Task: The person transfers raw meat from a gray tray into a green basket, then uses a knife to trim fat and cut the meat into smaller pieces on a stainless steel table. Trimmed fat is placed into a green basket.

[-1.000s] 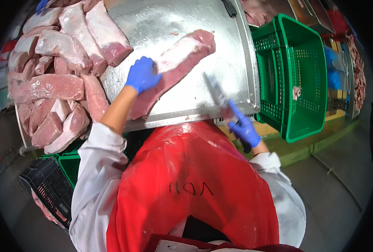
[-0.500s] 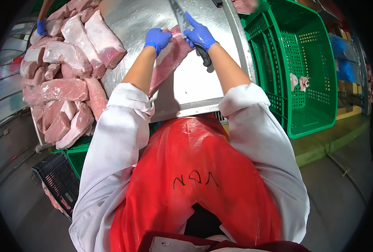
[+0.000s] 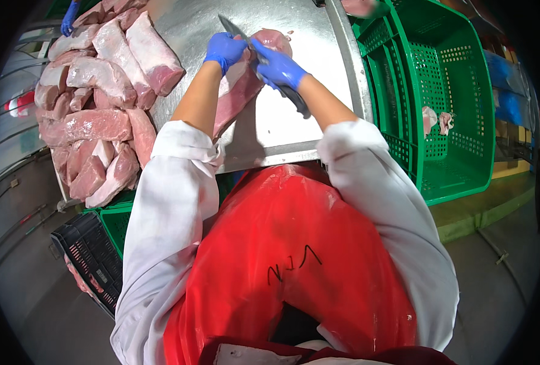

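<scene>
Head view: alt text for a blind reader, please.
The blue-gloved right hand holds a black-handled knife over a long pink raw-meat slab on a metal table, which the blue-gloved left hand touches. Pale-pink meat is piled left; a green plastic crate stands right.

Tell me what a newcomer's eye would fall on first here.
Probably the glossy red apron, spread across the lower middle. Above it, on the metal table, the blue-gloved left hand and right hand are close together at a long pink cut of meat, the right gripping a knife. Meat pieces crowd the upper left; a green crate stands at right.
</scene>
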A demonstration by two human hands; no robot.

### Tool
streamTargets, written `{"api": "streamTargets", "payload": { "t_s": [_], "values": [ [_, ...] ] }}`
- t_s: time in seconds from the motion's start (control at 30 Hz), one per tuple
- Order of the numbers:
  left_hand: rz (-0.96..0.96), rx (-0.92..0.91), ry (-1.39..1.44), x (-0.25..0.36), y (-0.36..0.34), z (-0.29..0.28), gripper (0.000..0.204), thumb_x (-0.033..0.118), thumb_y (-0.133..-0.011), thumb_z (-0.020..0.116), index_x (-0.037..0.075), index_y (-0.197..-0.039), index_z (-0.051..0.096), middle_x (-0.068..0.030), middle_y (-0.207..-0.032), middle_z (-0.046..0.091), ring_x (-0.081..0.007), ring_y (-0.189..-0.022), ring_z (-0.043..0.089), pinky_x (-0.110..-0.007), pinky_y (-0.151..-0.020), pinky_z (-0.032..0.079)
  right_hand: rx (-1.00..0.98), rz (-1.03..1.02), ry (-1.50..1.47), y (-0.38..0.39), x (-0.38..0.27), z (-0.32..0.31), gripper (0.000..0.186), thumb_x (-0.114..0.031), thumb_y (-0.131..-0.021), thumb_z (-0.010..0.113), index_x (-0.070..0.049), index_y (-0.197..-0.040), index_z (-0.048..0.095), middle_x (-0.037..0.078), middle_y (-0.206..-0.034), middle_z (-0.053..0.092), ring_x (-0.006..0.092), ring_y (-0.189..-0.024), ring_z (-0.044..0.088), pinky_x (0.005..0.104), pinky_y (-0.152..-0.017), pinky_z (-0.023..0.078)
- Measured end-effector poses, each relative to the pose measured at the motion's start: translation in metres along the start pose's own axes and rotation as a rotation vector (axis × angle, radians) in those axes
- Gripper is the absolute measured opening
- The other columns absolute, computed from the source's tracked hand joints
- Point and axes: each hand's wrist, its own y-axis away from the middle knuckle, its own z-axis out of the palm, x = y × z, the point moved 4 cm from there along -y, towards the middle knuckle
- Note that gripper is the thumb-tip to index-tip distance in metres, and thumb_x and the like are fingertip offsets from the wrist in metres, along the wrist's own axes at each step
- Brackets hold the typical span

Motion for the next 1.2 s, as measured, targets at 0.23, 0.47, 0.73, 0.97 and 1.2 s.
{"api": "streamTargets", "payload": {
  "t_s": [0.23,0.47,0.73,0.97,1.2],
  "values": [
    [-0.023,-0.069,0.152,0.008,0.006,-0.034,0.025,0.022,-0.080,0.069,-0.003,-0.086,0.071,-0.0080,-0.076,0.068,-0.0143,-0.070,0.060,-0.031,-0.066,0.049,0.028,-0.056,0.131,0.034,-0.001,0.020,0.075,-0.017,-0.095,0.049,-0.033,-0.160,0.014,0.012,-0.077,0.065,0.0191,-0.055,0.060,0.0337,-0.055,0.055],
    [-0.061,-0.080,0.230,-0.037,-0.022,-0.049,0.020,0.018,-0.083,0.066,-0.001,-0.086,0.070,-0.0065,-0.072,0.065,-0.0122,-0.062,0.057,-0.027,-0.059,0.045,-0.119,-0.068,-0.036,0.095,0.037,0.057,0.080,-0.014,-0.094,0.049,-0.029,-0.161,0.010,0.012,-0.078,0.065,0.0200,-0.054,0.059,0.0324,-0.052,0.054],
    [0.664,0.088,-0.797,-0.026,-0.019,-0.072,0.010,0.018,-0.076,0.068,0.009,-0.081,0.069,-0.0140,-0.071,0.064,-0.0279,-0.067,0.063,-0.041,-0.061,0.050,0.007,-0.079,0.123,0.033,-0.009,0.068,0.074,-0.021,-0.097,0.047,-0.032,-0.160,0.011,0.015,-0.083,0.066,0.0228,-0.061,0.064,0.0369,-0.062,0.057],
    [0.316,-0.069,0.045,0.013,0.004,-0.098,0.025,0.024,-0.082,0.057,0.005,-0.076,0.072,-0.0114,-0.065,0.061,-0.0216,-0.060,0.059,-0.037,-0.056,0.045,0.042,-0.090,0.257,0.035,-0.006,0.081,0.070,-0.025,-0.098,0.043,-0.027,-0.160,0.012,0.016,-0.078,0.066,0.0256,-0.058,0.063,0.0406,-0.063,0.056],
    [0.085,-0.039,0.425,-0.012,0.015,-0.141,0.021,0.021,-0.083,0.059,0.004,-0.075,0.069,-0.0062,-0.063,0.060,-0.0150,-0.056,0.055,-0.029,-0.051,0.043,0.013,-0.165,0.165,0.082,0.026,0.127,0.075,-0.024,-0.095,0.048,-0.030,-0.161,0.011,0.015,-0.084,0.067,0.0244,-0.065,0.066,0.0370,-0.066,0.057]
  ]
}}
